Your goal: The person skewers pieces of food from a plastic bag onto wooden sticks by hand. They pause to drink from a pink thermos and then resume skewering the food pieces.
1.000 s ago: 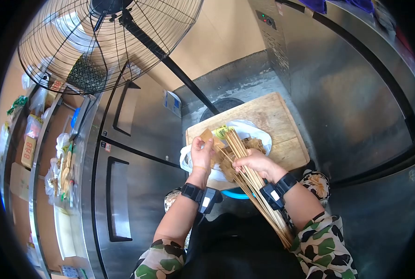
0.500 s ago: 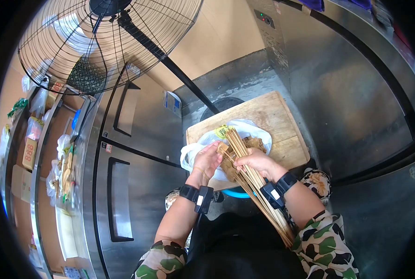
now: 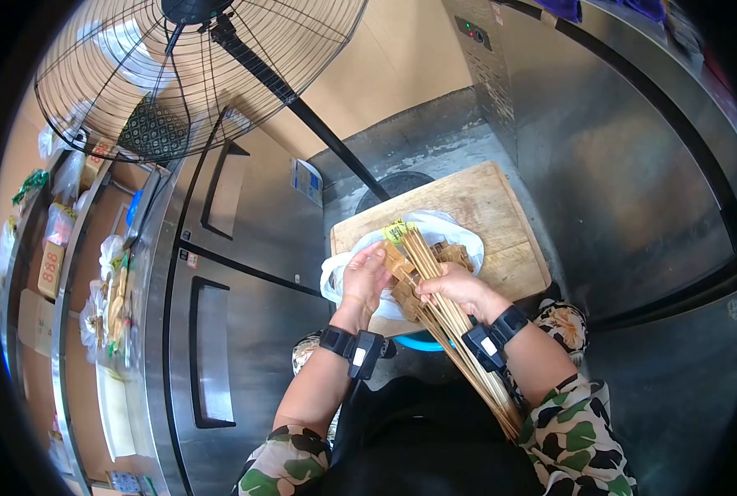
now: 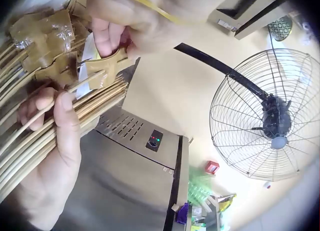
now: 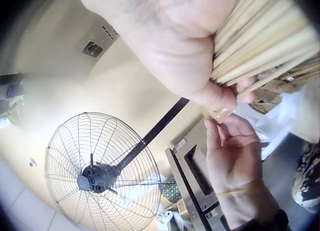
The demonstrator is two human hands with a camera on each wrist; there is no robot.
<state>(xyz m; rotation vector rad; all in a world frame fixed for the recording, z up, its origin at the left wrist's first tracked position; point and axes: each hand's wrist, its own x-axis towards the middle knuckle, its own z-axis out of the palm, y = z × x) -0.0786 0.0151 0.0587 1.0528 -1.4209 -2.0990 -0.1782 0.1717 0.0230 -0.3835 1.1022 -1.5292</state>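
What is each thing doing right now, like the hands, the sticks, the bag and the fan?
Left hand: pinching a tan piece onto a stick.
Right hand: gripping the bundle of sticks.
Plastic bag: open, lying on the wooden board.
Fan: blades too unclear to tell if spinning.

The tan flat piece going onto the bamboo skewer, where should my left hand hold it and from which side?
Pinch the tan flat piece by its edges, thumb and fingers of the left hand on the broad faces, coming from the left, opposite the bundle of bamboo skewers gripped by the right hand. It is thin and flat, so holding it off-centre probably leaves the middle free for the point.
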